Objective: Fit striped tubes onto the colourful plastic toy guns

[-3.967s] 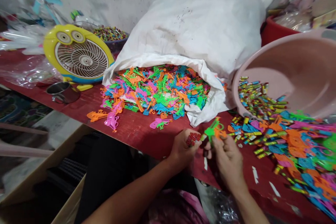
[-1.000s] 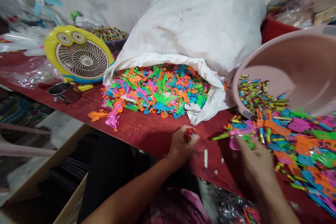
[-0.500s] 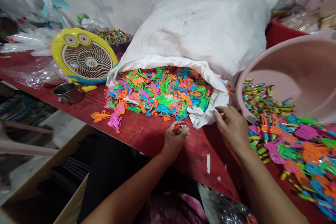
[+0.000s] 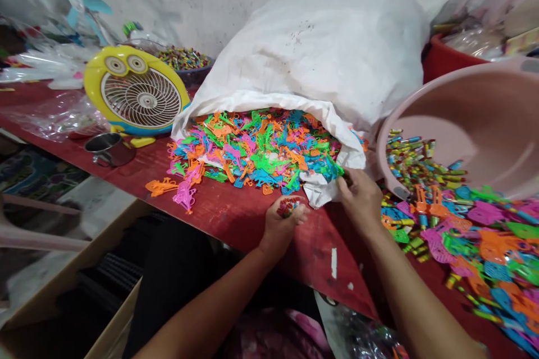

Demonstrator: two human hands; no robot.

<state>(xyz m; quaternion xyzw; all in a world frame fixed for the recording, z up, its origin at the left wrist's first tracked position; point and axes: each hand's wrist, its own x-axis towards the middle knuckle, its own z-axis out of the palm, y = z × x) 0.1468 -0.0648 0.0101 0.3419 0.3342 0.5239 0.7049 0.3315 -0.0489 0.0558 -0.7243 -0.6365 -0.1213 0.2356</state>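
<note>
My left hand (image 4: pixel 280 230) is closed round a bundle of small candy tubes (image 4: pixel 289 206), their red ends facing up, above the red table. My right hand (image 4: pixel 362 199) is at the right edge of a white sack's mouth, with curled fingers and the thumb close to the forefinger. Its fingertips meet the green plastic pieces (image 4: pixel 332 169) and the sack's folded cloth (image 4: pixel 319 188); what they pinch is hidden. Out of the white sack (image 4: pixel 320 50) spills a heap of orange, pink, green and blue plastic toy pieces (image 4: pixel 256 148).
A pink tub (image 4: pixel 421 95) lies tipped on the right, candy tubes inside, with a pile of toy pieces and tubes (image 4: pixel 497 247) before it. On the left are a yellow fan (image 4: pixel 145 92) and a metal cup (image 4: pixel 110 150). A red table (image 4: pixel 236 213) carries everything.
My right hand has moved a little left, from the sack's cloth edge to the green pieces at the opening. My left hand keeps the bundle in nearly the same place, its fingers shifting slightly.
</note>
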